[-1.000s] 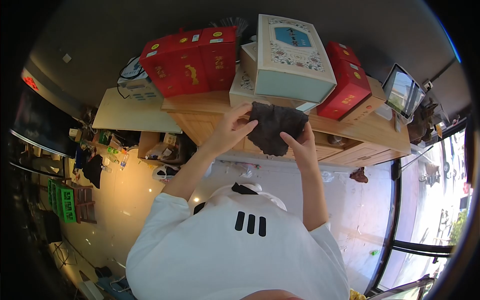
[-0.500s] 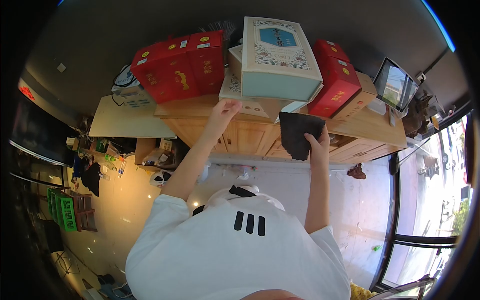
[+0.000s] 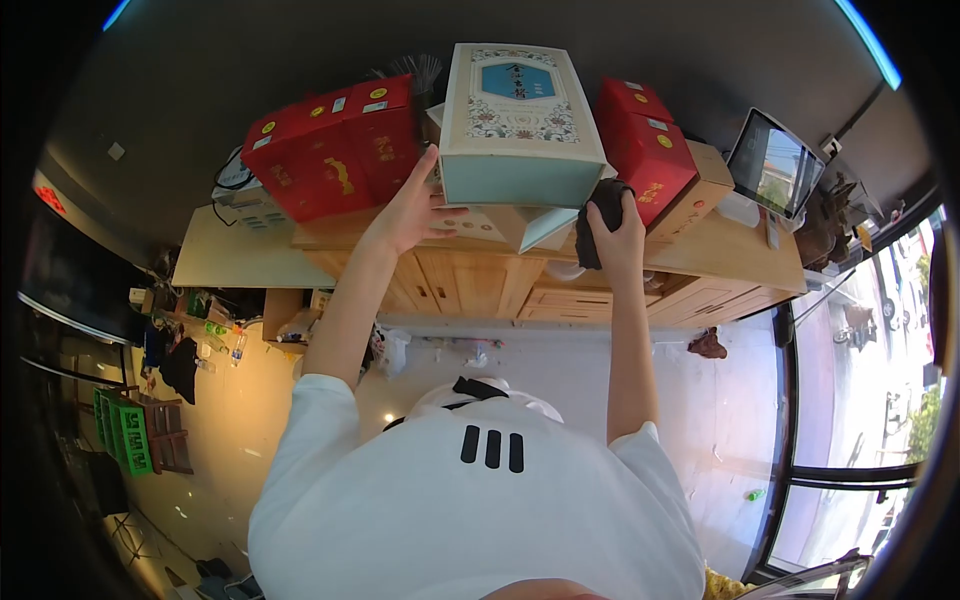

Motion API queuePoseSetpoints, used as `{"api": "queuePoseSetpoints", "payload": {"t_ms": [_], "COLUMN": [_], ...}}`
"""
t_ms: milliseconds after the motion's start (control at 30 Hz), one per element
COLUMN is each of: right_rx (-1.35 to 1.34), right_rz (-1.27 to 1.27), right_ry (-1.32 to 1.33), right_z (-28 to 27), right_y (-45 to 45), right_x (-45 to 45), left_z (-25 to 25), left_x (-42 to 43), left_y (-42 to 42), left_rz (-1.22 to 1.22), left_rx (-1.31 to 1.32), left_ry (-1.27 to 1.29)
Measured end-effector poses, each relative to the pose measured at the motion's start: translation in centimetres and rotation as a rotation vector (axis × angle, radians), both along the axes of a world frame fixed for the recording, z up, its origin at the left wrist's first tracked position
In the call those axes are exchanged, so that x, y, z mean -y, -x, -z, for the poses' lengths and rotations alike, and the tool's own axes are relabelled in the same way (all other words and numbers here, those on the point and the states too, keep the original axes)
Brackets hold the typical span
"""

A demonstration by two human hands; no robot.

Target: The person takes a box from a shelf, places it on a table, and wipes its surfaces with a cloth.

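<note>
My right hand (image 3: 618,232) grips a dark grey cloth (image 3: 596,243), bunched up beside the lower right corner of a large white gift box (image 3: 522,125). That box has a floral pattern, a blue label and a pale blue front side, and lies on top of other white boxes (image 3: 478,222). Fingers spread, my left hand (image 3: 408,212) is at the box's lower left corner; whether it touches the box I cannot tell. Red gift boxes (image 3: 330,160) stand to the left, and more red boxes (image 3: 652,150) to the right.
The boxes rest on a wooden cabinet (image 3: 480,280) with doors and drawers. A brown carton (image 3: 700,195) and a tablet-like screen (image 3: 775,165) stand at the right. On the left are a lower pale tabletop (image 3: 225,260) and a green crate (image 3: 122,430). Glass panels (image 3: 850,400) line the right.
Both hands have moved up to the white box's sides. The left hand has opened its fingers. The cloth, hanging flat before, is now bunched by the box's right corner.
</note>
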State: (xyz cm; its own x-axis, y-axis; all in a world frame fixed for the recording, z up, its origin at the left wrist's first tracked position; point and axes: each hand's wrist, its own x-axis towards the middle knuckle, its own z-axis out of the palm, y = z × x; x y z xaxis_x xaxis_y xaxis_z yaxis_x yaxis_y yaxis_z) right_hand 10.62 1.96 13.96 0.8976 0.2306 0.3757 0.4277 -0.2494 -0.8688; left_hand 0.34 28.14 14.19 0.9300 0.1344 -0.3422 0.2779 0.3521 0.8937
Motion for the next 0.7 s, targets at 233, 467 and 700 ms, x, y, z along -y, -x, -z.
{"api": "queuePoseSetpoints", "payload": {"t_ms": [233,467,700], "right_rx": [0.098,0.181,0.257], "right_rz": [0.023,-0.01,-0.063], "right_ry": [0.134,0.186,0.179], "right_z": [-0.6,-0.1,0.1], "right_y": [-0.8,-2.2,-3.0], "right_x": [-0.6,-0.6,-0.8], "left_z": [-1.1,-1.1,-0.3], "left_x": [0.0,-0.3,0.6], "left_y": [-0.5,-0.7,-1.4], "left_rz": [-0.107,-0.047,-0.178], "left_rx": [-0.063,-0.045,0.002], "left_ry": [-0.101,0.017,0.104]}}
